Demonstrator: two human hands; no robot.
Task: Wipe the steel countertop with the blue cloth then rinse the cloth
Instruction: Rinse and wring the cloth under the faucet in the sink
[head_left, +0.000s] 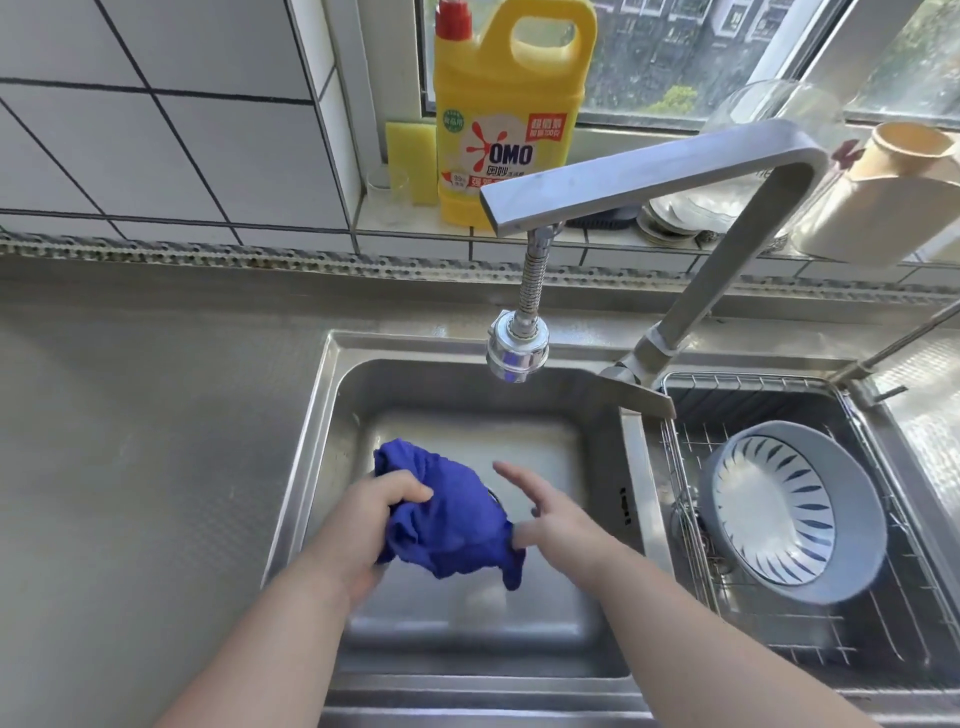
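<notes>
A view from above looks down at a person's two bare forearms reaching over a stainless steel sink basin (332, 467). The left hand (382, 506) holds a bunched blue cloth (449, 525) above the basin, its fingers curled round the upper left part of the fabric in a closed grip. The cloth hangs in crumpled folds between the two hands, with one corner drooping toward the basin floor. The right hand (550, 512) is just beside the cloth's right edge, fingers straight and spread apart; its thumb appears to touch the fabric, though motion blur makes this hard to confirm. A square-necked steel faucet (649, 176) arches over the basin from the right, ending in a flexible spout with a clear nozzle head (517, 353) that hangs above and behind the cloth. The steel tabletop (156, 441) spreads to the left of the sink. To the right, a second basin holds a wire rack (779, 639) with a grey bowl (789, 512), patterned white and blue inside, tilted on its side. On the tiled windowsill behind stand a large yellow detergent bottle (511, 114) with a red cap, a yellow sponge (410, 161) upright beside it, and a small clear glass (387, 195).
</notes>
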